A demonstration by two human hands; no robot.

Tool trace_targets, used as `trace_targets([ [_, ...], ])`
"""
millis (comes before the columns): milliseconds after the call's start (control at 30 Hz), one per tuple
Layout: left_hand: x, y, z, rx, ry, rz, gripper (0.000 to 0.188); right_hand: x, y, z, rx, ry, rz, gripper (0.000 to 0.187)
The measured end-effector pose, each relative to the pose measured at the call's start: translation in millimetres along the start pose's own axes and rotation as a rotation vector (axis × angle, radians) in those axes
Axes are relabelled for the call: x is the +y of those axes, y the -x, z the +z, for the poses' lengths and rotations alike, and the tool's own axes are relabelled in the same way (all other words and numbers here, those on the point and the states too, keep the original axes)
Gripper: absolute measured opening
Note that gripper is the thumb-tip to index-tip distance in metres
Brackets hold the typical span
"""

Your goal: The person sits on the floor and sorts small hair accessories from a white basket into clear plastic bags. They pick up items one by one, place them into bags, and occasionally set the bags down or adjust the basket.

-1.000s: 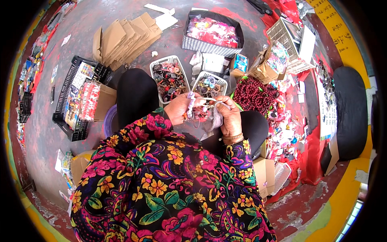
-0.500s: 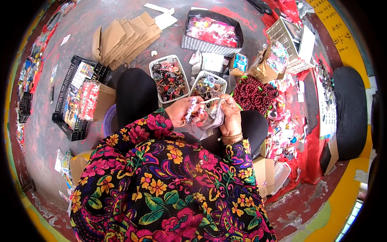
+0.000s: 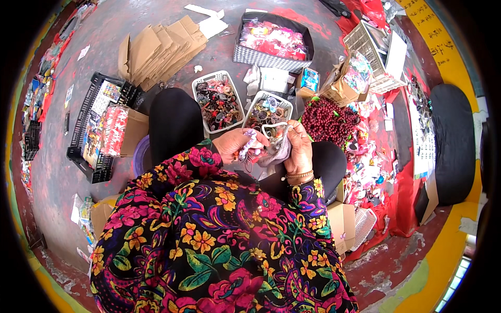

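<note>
My left hand [image 3: 234,144] and my right hand [image 3: 298,147] meet over my lap, both gripping a small clear plastic bag [image 3: 275,146] with pale and pink bits inside. The left fingers pinch small pink and white pieces at the bag's mouth. The right hand, a bracelet on its wrist, holds the bag's far side. Just beyond the hands stand two white baskets, one [image 3: 215,101] full of dark mixed trinkets and one [image 3: 266,110] with lighter ones. A heap of dark red beads [image 3: 327,119] lies to the right.
Flattened cardboard pieces [image 3: 156,49] lie at the back left. A black crate [image 3: 99,125] with packets stands on the left, a checked box [image 3: 274,41] of pink items at the back. Cartons, a white crate [image 3: 376,52] and loose packets on red cloth crowd the right.
My hands have come a little closer to my body and the bag has shifted in them. Nothing else has moved.
</note>
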State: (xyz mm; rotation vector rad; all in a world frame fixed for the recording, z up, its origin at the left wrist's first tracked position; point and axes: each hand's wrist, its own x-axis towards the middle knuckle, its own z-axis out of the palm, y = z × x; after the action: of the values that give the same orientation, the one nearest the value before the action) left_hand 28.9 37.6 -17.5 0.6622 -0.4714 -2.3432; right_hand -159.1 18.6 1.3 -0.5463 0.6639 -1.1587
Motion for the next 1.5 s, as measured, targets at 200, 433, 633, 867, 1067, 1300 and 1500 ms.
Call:
trace_targets([
  [200,2,-3,1,0.016,-0.024,0.032,0.023,1,-2,-3,0.090,0.020,-0.010,0.005],
  [433,8,-3,21,0.109,-0.058,0.109,0.013,2,-4,-5,0.121,0.100,0.095,0.005],
  [633,-2,-9,17,0.246,-0.107,0.193,0.012,6,-4,-6,0.144,0.127,0.078,0.009],
  [867,5,-8,11,0.377,-0.104,0.323,0.019,4,-2,-13,0.107,0.213,0.033,0.015],
  [1067,-1,-7,27,0.491,-0.417,0.362,0.018,18,-1,-9,0.071,0.618,0.087,0.025],
  [1300,-27,-24,20,0.409,-0.772,0.639,0.018,15,4,1,0.042,0.680,-0.046,0.024],
  [1500,-6,-7,39,0.441,-0.367,0.340,0.019,11,2,-1,-0.039,0.584,-0.004,0.028],
])
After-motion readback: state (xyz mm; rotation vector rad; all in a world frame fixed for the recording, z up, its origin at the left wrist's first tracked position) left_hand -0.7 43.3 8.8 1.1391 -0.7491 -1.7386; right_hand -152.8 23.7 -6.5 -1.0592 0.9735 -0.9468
